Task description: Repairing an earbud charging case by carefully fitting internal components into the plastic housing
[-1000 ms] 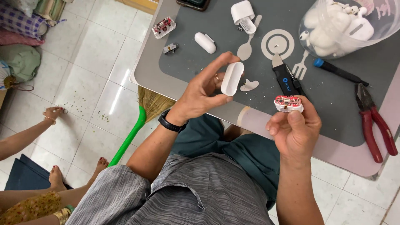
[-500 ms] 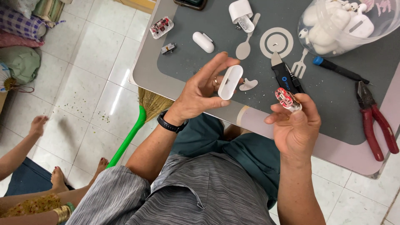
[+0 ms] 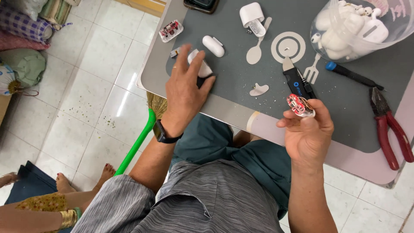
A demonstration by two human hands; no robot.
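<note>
Left hand (image 3: pixel 186 88) pressing white shell (image 3: pixel 202 69) near mat edge (image 3: pixel 169 69), right hand (image 3: pixel 308 131) pinching circuit board (image 3: pixel 300 105)

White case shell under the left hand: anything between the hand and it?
Nothing visible. The left hand lies directly on the white case shell, fingers over it on the grey mat. The right hand holds a small circuit board apart.
</note>
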